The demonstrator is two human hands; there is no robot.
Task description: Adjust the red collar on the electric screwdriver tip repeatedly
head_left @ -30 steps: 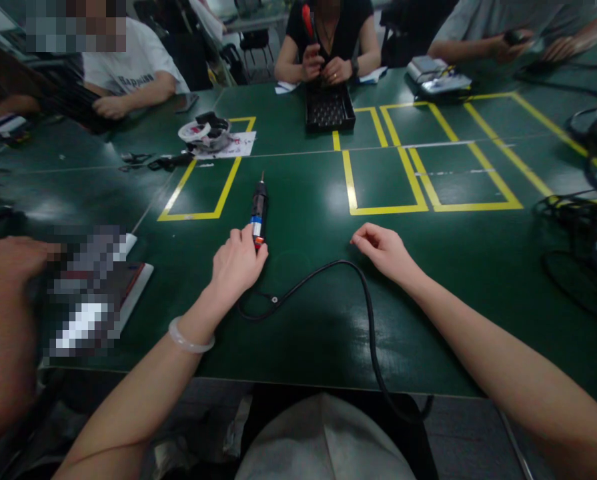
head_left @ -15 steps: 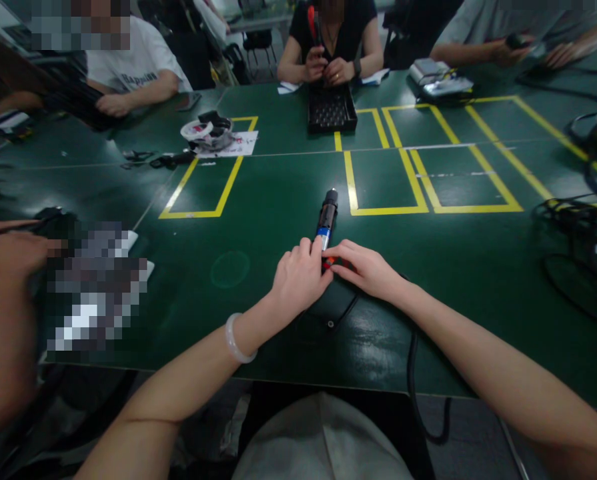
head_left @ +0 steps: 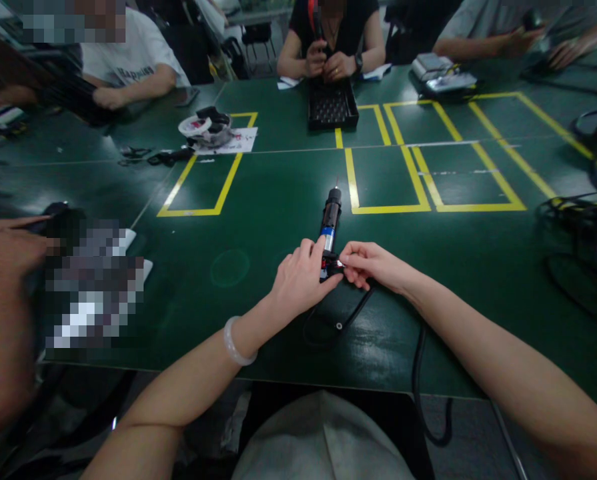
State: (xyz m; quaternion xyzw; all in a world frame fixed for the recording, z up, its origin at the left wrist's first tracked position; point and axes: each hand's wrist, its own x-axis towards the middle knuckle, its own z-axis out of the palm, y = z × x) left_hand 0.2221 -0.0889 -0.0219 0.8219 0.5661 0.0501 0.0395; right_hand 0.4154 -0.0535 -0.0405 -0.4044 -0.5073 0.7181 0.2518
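A black electric screwdriver (head_left: 331, 215) with a blue and white label lies on the green table, its tip pointing away from me. My left hand (head_left: 301, 277) is closed round its near end from the left, with the thumb below. At the right side of that end, my right hand (head_left: 365, 263) pinches a small part beside some red; the part is too small to name. A black cable (head_left: 361, 307) runs from under my hands toward the table's front edge, with a small round metal piece (head_left: 339, 326) by it.
Yellow tape outlines (head_left: 391, 209) mark the table. A black tray (head_left: 333, 123) stands before a person opposite. A tape roll (head_left: 197, 127) and paper (head_left: 247, 140) lie back left. Coiled black cables (head_left: 573, 233) lie at right. Another person's hand (head_left: 18, 247) is at far left.
My right hand has shifted slightly right, its fingers now curled in a pinch. The screwdriver has moved slightly right and its rear end shows more. The cable has shifted too.
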